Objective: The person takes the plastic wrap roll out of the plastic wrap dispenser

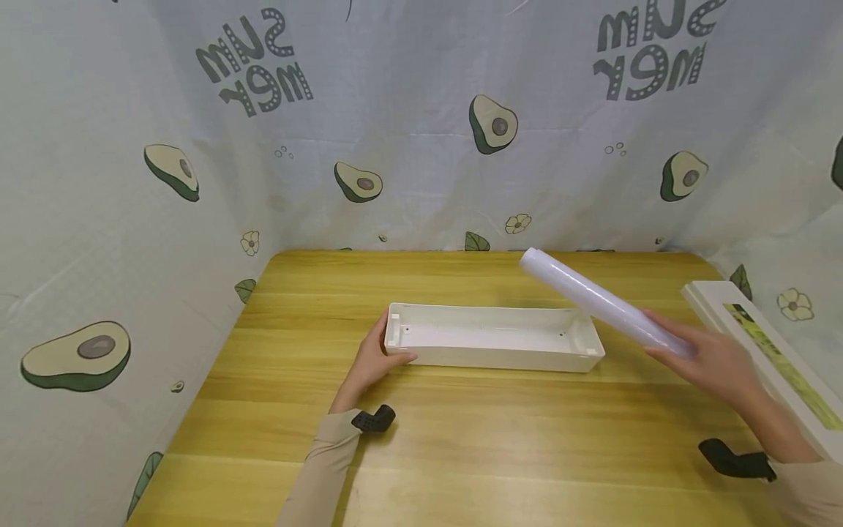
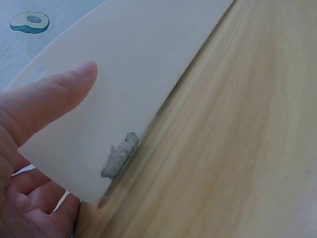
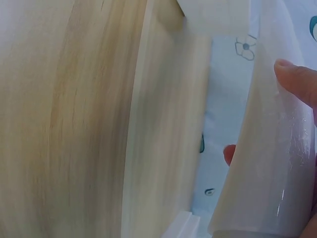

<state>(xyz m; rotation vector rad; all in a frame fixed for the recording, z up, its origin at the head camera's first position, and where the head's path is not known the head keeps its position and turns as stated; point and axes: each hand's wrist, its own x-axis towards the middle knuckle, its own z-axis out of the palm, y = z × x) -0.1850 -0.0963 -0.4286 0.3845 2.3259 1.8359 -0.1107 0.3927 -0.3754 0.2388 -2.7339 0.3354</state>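
Observation:
A long white open-topped box rests on the wooden table with its hollow side up. My left hand grips its left end, thumb on the front wall and fingers round the end. In the left wrist view a grey torn patch marks the lower corner of the box wall. Off to the right, my right hand holds a roll of clear plastic film by its near end. The roll is tilted in the air, its far end pointing up and left, beyond the right part of the box.
A long white piece with a yellow-green label strip, perhaps a lid, lies along the table's right edge. The wooden table meets a hanging cloth printed with avocados at the back and both sides.

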